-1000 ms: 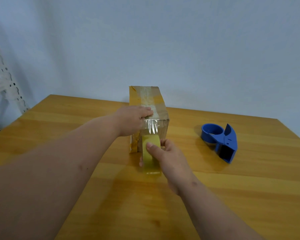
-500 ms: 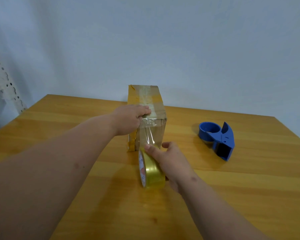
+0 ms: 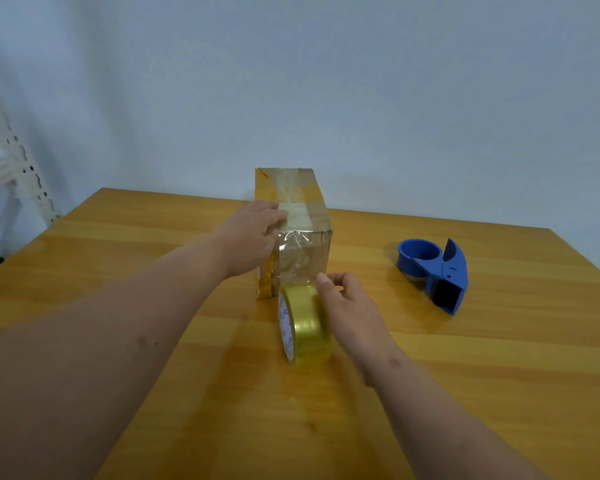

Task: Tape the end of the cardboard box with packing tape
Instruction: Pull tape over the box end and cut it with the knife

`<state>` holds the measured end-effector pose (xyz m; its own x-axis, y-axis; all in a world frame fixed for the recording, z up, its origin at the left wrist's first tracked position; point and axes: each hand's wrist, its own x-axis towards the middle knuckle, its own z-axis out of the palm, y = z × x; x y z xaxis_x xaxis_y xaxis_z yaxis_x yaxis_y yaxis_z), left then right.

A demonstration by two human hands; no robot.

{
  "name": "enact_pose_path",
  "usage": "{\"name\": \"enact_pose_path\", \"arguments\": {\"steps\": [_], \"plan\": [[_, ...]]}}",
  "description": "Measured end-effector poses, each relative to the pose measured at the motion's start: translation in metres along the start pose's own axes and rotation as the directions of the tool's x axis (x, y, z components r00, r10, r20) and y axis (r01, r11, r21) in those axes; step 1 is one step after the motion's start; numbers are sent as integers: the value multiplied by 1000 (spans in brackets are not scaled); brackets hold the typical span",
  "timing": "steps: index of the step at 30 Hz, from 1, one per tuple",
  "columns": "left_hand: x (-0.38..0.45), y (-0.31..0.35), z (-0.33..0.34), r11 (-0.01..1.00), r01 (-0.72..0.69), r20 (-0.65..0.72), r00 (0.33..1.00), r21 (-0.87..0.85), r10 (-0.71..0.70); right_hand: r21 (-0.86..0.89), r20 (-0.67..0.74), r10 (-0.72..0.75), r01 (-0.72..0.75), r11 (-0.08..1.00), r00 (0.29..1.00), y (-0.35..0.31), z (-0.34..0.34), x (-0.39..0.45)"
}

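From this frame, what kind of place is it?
Likely a packing or storeroom bench: a wooden table against a bare wall, a white slotted rack upright at left, and a blue tape dispenser.

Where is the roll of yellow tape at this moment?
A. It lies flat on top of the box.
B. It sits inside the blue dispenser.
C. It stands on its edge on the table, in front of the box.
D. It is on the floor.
C: the tape roll stands on edge on the table, just before the cardboard box, with the right hand against it.
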<state>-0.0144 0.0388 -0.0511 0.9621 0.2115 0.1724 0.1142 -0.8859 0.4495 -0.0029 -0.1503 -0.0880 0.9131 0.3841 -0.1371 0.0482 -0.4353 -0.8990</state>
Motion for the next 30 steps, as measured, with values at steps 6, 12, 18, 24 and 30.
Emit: {"name": "enact_pose_path", "arguments": {"steps": [6,12,18,24,30], "plan": [[-6,0,4,999,26,24,999,-24,-25,-670,-120,86,-145,728,989,41,-39,16],[-6,2,5,999,34,28,999,-35,-33,-838,-17,144,-93,537,989,51,-39,21],[-8,0,6,998,60,-54,997,-26,-61,-625,-85,142,-164,764,986,46,-38,24],[-15,-2,10,996,93,-44,995,-3,-93,174,-26,349,-339,924,937,25,-46,19],[-23,-2,12,994,106,14,994,42,-106,459,235,265,-347,818,935,21,-52,14]]}}
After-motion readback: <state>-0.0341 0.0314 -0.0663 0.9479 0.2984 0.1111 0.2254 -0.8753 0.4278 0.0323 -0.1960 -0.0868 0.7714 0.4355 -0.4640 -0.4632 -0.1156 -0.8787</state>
